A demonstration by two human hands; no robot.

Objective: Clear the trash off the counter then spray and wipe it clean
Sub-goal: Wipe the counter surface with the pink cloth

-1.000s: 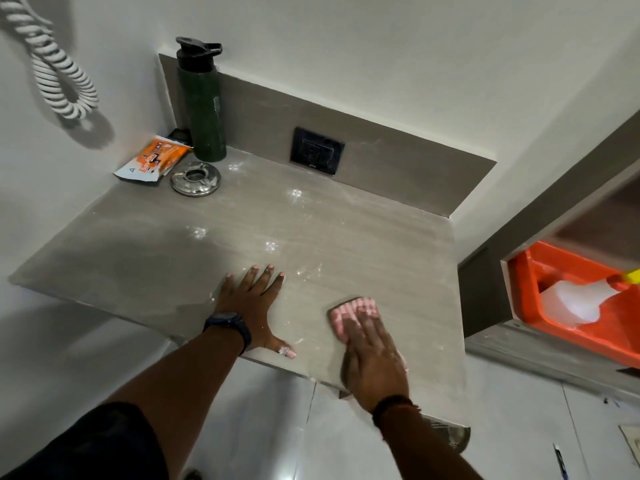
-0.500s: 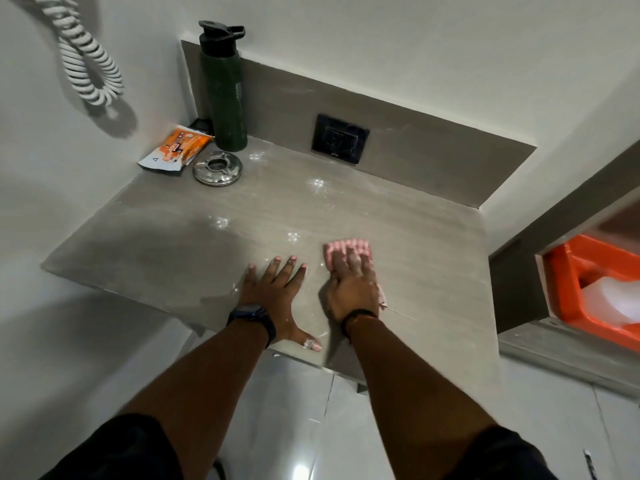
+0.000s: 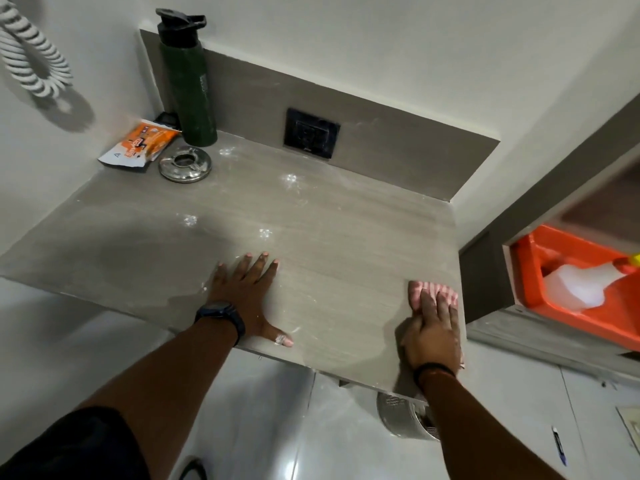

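We are pressing the pink cloth [image 3: 420, 289] flat under our right hand [image 3: 433, 336]; our left hand [image 3: 247, 299] is resting spread. Spray droplets [image 3: 265, 233] are lying leftward, farther back.

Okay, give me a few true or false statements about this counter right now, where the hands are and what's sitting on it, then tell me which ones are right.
1. The right hand presses a pink cloth onto the counter near its right edge. True.
2. The left hand grips the spray bottle. False: it rests flat on the counter, fingers spread; the spray bottle lies in the orange bin to the right.
3. The green bottle lies on its side. False: it stands upright in the back left corner.
4. An orange packet lies beside the metal ashtray. True.
5. White flecks show on the counter. True.
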